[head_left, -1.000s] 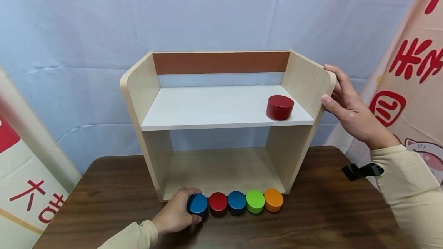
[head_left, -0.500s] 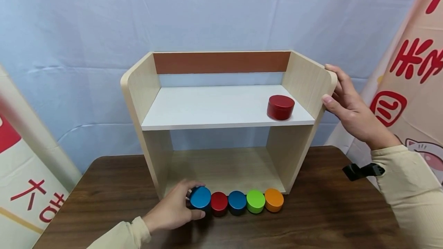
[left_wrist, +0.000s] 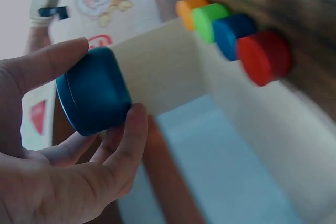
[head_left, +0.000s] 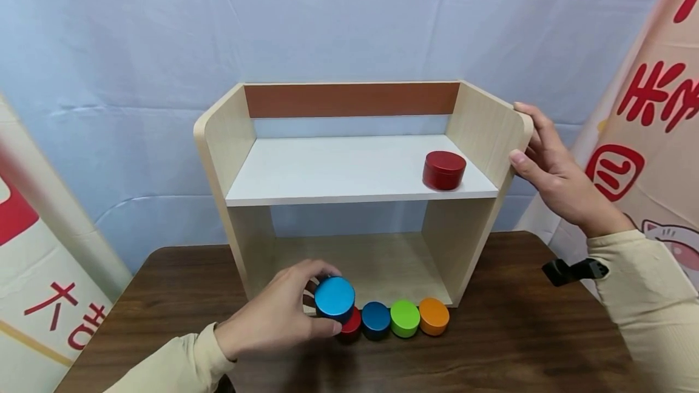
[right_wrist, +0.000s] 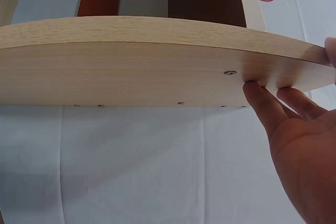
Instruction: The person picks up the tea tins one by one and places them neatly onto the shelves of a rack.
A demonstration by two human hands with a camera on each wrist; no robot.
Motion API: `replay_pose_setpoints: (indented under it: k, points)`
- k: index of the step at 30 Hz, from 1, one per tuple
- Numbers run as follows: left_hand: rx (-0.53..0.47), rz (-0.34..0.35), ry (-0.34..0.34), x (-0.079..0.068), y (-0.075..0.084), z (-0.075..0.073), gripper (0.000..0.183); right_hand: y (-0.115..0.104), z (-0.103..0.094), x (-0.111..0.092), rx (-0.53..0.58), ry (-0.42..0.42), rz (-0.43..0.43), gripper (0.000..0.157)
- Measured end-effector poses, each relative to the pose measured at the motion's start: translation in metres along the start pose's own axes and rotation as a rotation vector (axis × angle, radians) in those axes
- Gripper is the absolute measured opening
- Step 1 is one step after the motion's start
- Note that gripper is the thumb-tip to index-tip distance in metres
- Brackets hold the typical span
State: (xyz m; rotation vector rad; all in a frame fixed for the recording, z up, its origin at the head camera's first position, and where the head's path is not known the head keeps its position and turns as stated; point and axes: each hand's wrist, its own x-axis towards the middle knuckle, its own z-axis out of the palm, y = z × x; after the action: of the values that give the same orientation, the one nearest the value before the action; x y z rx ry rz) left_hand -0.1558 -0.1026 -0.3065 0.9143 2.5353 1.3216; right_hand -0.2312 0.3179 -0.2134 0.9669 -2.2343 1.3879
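Observation:
My left hand (head_left: 284,311) holds a blue round tin (head_left: 335,297) between thumb and fingers, raised in front of the row. In the left wrist view the blue tin (left_wrist: 95,92) is tilted, the thumb on one side and the fingertips on the other. My right hand (head_left: 557,168) grips the upper front edge of the right side panel of a small wooden shelf (head_left: 491,132). In the right wrist view its fingers (right_wrist: 262,106) press on the panel's outer face. A red tin (head_left: 444,170) sits at the right end of the white upper board.
Along the shelf's front foot, on the brown table (head_left: 502,344), stand a red tin (head_left: 351,324) partly hidden by the held one, a dark blue tin (head_left: 375,320), a green tin (head_left: 405,318) and an orange tin (head_left: 434,316). A pale cloth (head_left: 349,23) hangs behind.
My left hand has lifted the blue tin from the left end of the row, up and to the right, so it now overlaps the red one. The right hand stays on the shelf.

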Motion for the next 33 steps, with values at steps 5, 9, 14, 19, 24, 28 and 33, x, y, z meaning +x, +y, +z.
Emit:
replay_pose_setpoints:
  k: [5, 9, 14, 19, 24, 28, 33]
  points:
    - [0.016, 0.005, -0.016, 0.007, 0.026, -0.013, 0.053, 0.001, 0.0, 0.0, 0.004, -0.002, -0.002, 0.073]
    - [0.058, 0.02, -0.022, 0.013, 0.044, -0.025, 0.055, 0.001, -0.001, 0.0, 0.0, -0.006, 0.001, 0.074]
    - [0.096, 0.065, -0.02, 0.021, 0.063, -0.038, 0.056, 0.001, -0.001, -0.001, -0.017, -0.007, 0.004, 0.075]
    - [0.095, 0.059, -0.003, 0.031, 0.081, -0.046, 0.055, 0.001, -0.001, -0.001, -0.023, -0.006, 0.002, 0.076]
    - [0.079, 0.047, 0.015, 0.04, 0.098, -0.054, 0.055, 0.002, -0.001, -0.001, -0.02, -0.006, 0.001, 0.076]
    - [0.066, 0.028, 0.037, 0.05, 0.107, -0.057, 0.056, 0.002, -0.001, -0.001, -0.007, -0.009, 0.0, 0.076]
    - [0.075, -0.018, 0.069, 0.064, 0.114, -0.063, 0.06, 0.001, -0.001, 0.0, 0.009, -0.01, -0.004, 0.075]
